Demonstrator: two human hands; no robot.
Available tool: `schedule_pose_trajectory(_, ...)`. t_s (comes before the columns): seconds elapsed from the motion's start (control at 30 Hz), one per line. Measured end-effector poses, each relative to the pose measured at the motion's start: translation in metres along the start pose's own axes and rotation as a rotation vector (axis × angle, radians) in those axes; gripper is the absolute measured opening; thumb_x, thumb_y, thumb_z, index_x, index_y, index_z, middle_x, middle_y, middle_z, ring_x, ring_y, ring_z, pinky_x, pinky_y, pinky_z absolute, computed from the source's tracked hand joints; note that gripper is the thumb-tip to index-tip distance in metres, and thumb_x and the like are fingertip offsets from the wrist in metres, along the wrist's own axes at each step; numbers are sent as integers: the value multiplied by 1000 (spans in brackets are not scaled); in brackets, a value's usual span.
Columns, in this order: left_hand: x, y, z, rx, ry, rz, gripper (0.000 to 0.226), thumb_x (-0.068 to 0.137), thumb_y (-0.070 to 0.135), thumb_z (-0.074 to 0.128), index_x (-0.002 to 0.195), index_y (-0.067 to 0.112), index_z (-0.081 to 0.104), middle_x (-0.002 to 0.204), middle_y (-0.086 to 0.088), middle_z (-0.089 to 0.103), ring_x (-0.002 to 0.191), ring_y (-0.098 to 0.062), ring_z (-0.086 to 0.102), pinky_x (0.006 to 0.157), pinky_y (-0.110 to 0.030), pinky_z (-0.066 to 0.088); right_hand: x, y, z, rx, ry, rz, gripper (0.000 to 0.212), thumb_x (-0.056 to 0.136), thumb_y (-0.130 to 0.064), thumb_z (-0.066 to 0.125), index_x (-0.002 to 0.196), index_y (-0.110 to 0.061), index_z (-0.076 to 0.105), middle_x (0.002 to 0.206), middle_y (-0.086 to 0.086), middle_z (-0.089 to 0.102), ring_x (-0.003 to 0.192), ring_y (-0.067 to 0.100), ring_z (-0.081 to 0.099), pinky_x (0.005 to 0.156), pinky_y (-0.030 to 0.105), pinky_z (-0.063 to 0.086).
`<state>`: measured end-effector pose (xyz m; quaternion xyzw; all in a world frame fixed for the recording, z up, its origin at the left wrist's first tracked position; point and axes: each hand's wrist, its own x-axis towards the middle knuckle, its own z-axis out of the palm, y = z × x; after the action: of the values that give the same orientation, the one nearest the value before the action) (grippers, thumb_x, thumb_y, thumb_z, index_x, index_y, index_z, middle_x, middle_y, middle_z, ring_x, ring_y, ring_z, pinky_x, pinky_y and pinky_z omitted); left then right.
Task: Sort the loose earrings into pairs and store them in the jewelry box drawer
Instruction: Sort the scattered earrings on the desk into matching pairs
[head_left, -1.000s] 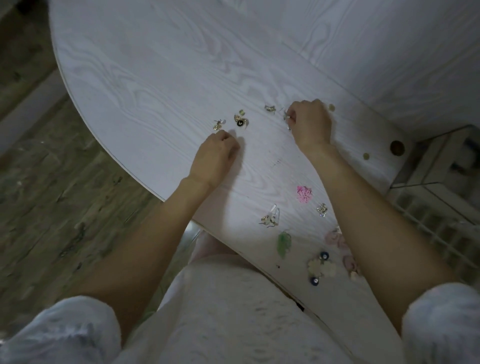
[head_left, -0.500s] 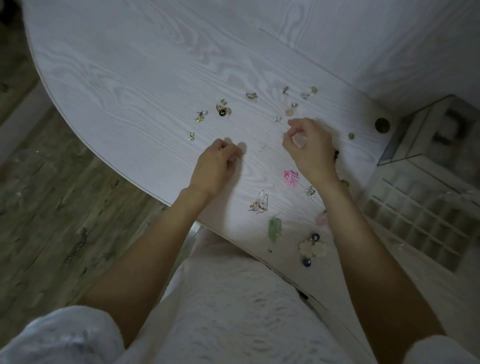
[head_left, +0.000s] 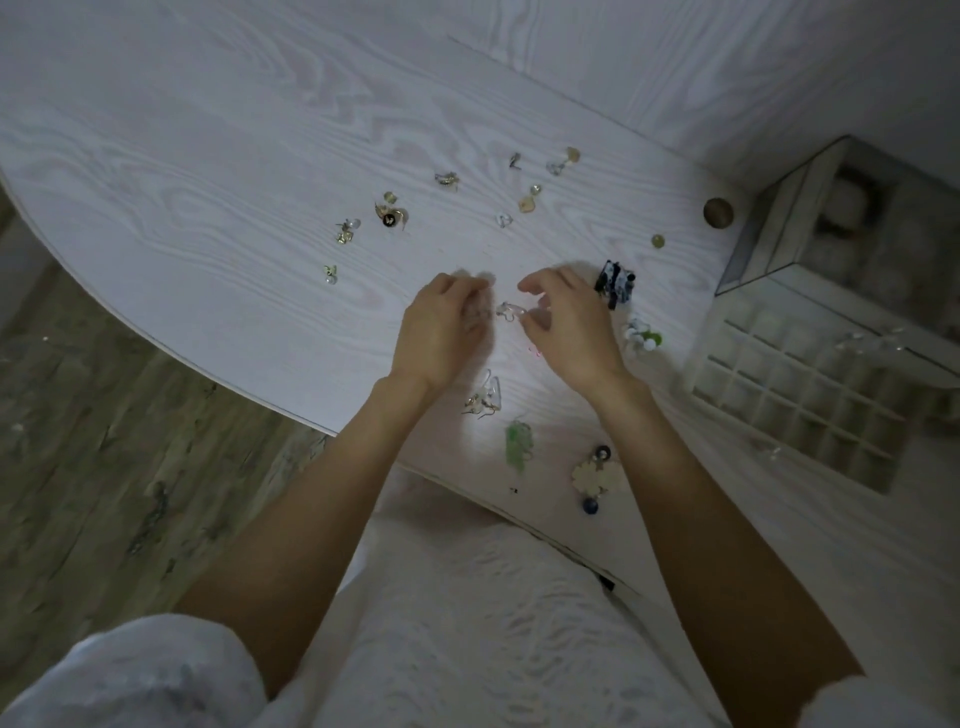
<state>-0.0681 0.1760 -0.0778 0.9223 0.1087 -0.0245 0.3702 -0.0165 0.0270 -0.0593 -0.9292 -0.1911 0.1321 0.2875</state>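
Observation:
Loose earrings lie scattered over the white wood-grain table (head_left: 218, 171). My left hand (head_left: 441, 332) and my right hand (head_left: 569, 325) meet near the table's middle, a few centimetres apart. My right hand's fingertips pinch a small clear earring (head_left: 508, 310) that sticks out toward the left hand. My left hand's fingers are curled shut; I cannot tell if they hold anything. A dark blue-and-white earring (head_left: 615, 283) lies just right of my right hand. The jewelry box drawer (head_left: 810, 410), a grid of small compartments, stands open at the right.
The glass jewelry box (head_left: 810, 208) stands behind the drawer. A green earring (head_left: 518, 444), a clear pair (head_left: 485, 397) and cream flower earrings (head_left: 597, 475) lie near the table's front edge. Small gold and pearl earrings (head_left: 392, 215) lie farther back. Wooden floor shows at left.
My right hand has pulled back from the far earrings with a clear earring. Both hands have come together near the middle of the table. The camera view has shifted, so the drawer shows more.

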Motion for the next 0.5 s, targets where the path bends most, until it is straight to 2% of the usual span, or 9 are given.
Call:
schedule_pose_trajectory(0.1, 3, -2, -2, 35, -23, -38, 38, 81, 19, 66, 118, 14, 60, 108, -12, 58, 92, -26, 59, 82, -31, 47, 3, -4, 5, -22, -69, -34, 33, 84, -8, 64, 117, -9, 56, 115, 10, 54, 93, 20, 57, 84, 31, 50)
schedule_pose_trajectory(0.17, 7, 1, 0, 48, -46, -43, 34, 82, 22, 65, 115, 15, 62, 103, -10, 60, 90, -24, 58, 76, -26, 41, 7, -9, 11, -35, -63, -7, 30, 86, -11, 63, 115, -8, 56, 114, 10, 55, 90, 23, 60, 83, 34, 51)
schedule_pose_trajectory(0.3, 13, 11, 9, 55, -23, -40, 18, 85, 23, 61, 100, 15, 66, 90, -6, 63, 84, -20, 58, 67, -22, 34, 13, -10, 17, -47, 34, 94, 18, 90, -11, 57, 108, -6, 57, 110, 10, 57, 88, 22, 61, 79, 29, 50)
schedule_pose_trajectory(0.5, 16, 21, 14, 16, -9, -25, 20, 86, 22, 60, 104, 14, 65, 92, -8, 63, 84, -19, 58, 69, -22, 37, 15, -9, 11, -23, 33, 107, 19, 89, -9, 57, 108, -5, 61, 105, 11, 60, 92, 21, 58, 80, 27, 46)
